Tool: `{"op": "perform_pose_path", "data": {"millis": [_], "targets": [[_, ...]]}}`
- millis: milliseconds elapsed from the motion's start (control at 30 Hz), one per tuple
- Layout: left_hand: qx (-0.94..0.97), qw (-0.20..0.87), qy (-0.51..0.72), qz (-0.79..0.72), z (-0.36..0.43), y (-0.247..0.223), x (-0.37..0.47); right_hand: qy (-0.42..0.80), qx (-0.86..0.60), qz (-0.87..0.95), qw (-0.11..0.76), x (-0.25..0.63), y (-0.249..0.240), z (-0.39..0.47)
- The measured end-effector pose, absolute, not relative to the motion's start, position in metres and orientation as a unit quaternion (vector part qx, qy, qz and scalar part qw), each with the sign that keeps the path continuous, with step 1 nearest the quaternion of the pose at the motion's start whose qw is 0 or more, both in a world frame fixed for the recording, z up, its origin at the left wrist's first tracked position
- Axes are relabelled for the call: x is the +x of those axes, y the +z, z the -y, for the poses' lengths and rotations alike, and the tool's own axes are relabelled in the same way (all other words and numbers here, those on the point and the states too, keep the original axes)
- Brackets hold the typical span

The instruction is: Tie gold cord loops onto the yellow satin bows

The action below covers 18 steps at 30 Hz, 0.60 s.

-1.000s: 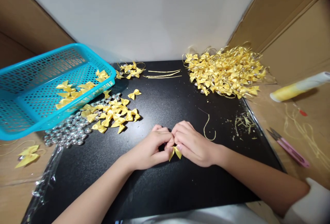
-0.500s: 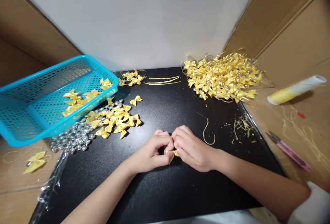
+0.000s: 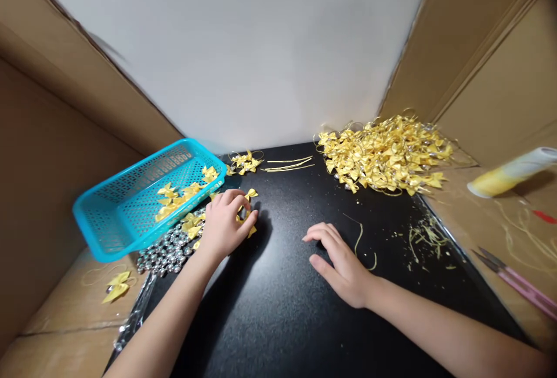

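- Starting at the left, a teal perforated basket point(image 3: 113, 198) is seen tilted slightly, with yellow bows point(image 3: 174, 199) spread inside.
- A single bow with a bead and cord point(image 3: 117, 288) is laid in front of it, on the cardboard point(image 3: 73, 308).
- Silvery beads point(image 3: 163, 253) are heaped on the bench point(image 3: 270, 320), close against the basket's near side.
- Loose bows point(image 3: 191, 224) are bunched beside the beads, partly covered by the left hand point(image 3: 226, 227).
- Left fingers: curled, thumb and forefinger apart at the tips, yellow showing through the gap. Whether a bow is gripped or merely overlapped by the view cannot be told.
- Change noted: the two hands, lately closed together round one bow, have been parted; the left has been carried out to the loose bows. That bow's present place cannot be made out.
- A small cluster of corded bows point(image 3: 246, 162) is set at the back, with short gold cords point(image 3: 289, 164) laid out beside it.
- Right hand point(image 3: 337, 265) is held above the bench, fingers loosely bent, thumb well apart; nothing is seen in them, so the two-handed hold is judged released.
- A curved thread point(image 3: 359, 239) is left just beyond it.
- A large heap of corded bows point(image 3: 383, 157) is piled at the back right; thread clippings point(image 3: 430, 236) are scattered nearer.
- Pink-handled snips point(image 3: 517, 285) and a yellow-and-white tube point(image 3: 509, 176) are placed at far right.
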<state>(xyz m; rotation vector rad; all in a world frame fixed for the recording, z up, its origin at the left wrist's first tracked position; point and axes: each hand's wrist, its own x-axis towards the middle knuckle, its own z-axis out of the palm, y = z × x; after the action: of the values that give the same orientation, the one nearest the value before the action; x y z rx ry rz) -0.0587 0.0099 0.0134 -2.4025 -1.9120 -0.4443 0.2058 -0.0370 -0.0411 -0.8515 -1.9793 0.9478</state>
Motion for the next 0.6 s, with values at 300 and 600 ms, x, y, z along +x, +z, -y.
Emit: {"op": "perform_pose_path", "data": {"millis": [300, 600], "targets": [[-0.801, 0.017, -0.01, 0.598, -0.028, 0.006, -0.05, 0.374, -0.339, 0.769, 0.392, 0.204, -0.038, 0.037], [-0.793, 0.049, -0.03, 0.606, -0.054, 0.014, -0.04, 0.369, -0.341, 0.771, 0.392, 0.204, -0.043, 0.036]]}}
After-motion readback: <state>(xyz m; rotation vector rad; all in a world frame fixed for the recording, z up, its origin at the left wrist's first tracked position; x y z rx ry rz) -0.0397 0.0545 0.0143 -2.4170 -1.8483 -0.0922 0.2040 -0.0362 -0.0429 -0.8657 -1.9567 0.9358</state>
